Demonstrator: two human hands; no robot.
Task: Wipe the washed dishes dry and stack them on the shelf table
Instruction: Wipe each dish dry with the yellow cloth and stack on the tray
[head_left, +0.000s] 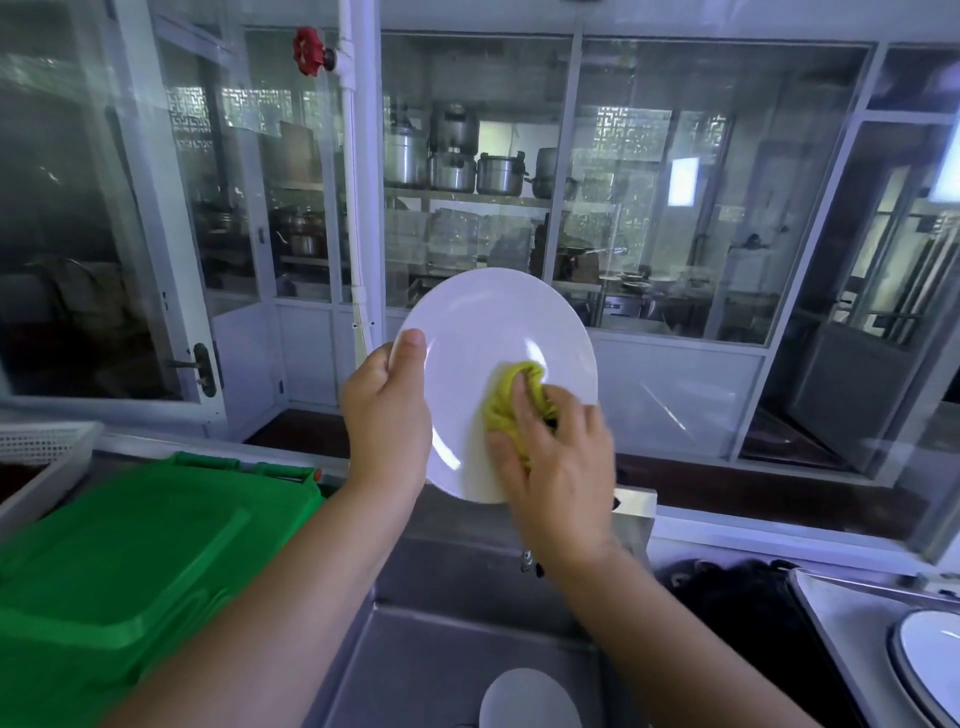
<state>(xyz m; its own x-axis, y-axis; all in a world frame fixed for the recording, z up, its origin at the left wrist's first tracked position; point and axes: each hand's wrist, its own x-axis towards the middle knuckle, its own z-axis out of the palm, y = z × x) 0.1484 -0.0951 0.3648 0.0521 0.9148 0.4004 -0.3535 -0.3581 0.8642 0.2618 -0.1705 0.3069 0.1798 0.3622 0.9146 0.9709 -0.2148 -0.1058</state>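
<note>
I hold a white round plate (483, 332) upright in front of me, above the steel sink (441, 649). My left hand (387, 410) grips its left rim, thumb on the front face. My right hand (558, 457) presses a bunched yellow-green cloth (511, 397) against the plate's lower right face. Another white dish (527, 699) lies in the sink below. A further white plate (930, 649) rests on the steel surface at the lower right.
A green plastic bin lid (119, 561) fills the lower left. A white perforated basket (41, 441) stands at the far left. Glass partitions (675, 208) rise ahead, with a white pipe and red valve (310, 51). A dark heap (727, 597) lies right of the sink.
</note>
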